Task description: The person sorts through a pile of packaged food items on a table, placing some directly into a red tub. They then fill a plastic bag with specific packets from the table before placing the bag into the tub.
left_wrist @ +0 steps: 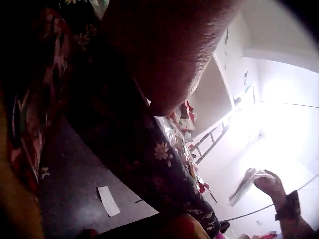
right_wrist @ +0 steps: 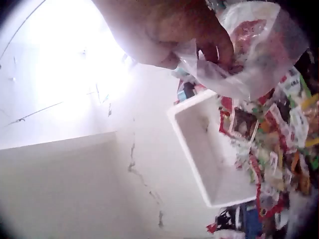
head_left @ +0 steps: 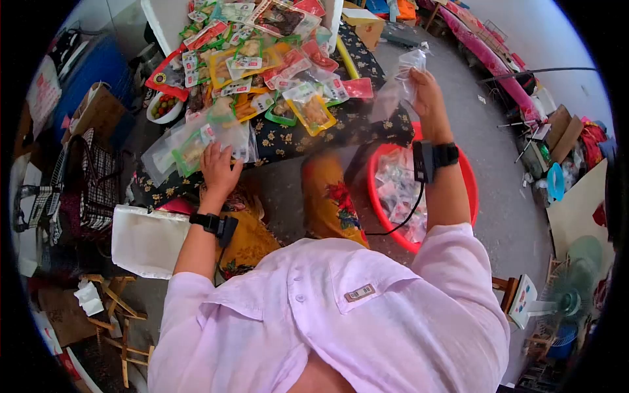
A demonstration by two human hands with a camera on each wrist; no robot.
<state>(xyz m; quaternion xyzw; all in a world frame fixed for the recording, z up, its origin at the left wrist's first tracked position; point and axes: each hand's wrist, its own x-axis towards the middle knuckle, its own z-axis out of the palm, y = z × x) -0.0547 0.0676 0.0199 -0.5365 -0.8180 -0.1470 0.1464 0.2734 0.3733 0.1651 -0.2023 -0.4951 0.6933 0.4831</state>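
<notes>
My right hand, raised past the table's right corner, pinches a clear plastic bag that hangs from the fingers. In the right wrist view the thumb and fingers close on the bag, with colourful packets showing through it. My left hand rests on clear plastic bags at the near left table edge, fingers spread over a green-edged food packet. A heap of sealed snack packets, red, green and yellow, spreads over the black flowered tablecloth ahead of both hands.
A red tub with several clear-wrapped packets stands on the floor below my right arm. White foam boxes stand behind the heap and by my left arm. A small white bowl sits left of the heap; a fan stands far right.
</notes>
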